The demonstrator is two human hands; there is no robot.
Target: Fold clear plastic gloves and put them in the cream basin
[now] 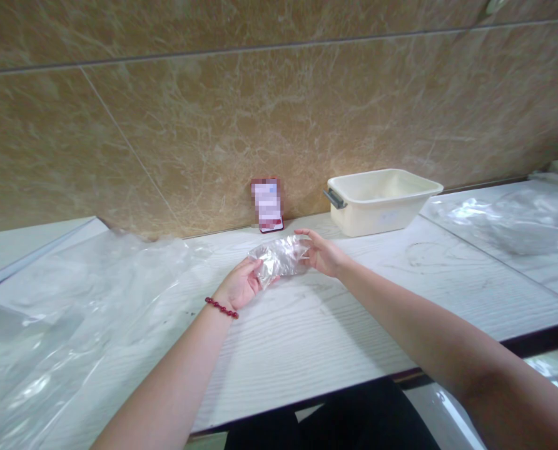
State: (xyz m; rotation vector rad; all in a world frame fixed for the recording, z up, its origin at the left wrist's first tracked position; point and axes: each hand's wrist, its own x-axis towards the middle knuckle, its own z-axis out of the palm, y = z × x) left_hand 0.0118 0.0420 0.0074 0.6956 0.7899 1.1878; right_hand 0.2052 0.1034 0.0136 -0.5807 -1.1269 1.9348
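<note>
One clear plastic piece (281,257) is held between two hands, left (243,283) and right (323,252)

Brown marble-look wall (213,125), wht woodgrain tbl (316,337)

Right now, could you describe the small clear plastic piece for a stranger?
Against the brown wall stands a white table with a cream tub. Left of the tub, the left hand and right hand hold the crinkled plastic piece. Unlike the wider left plastic and right plastic, it is small and held.
</note>
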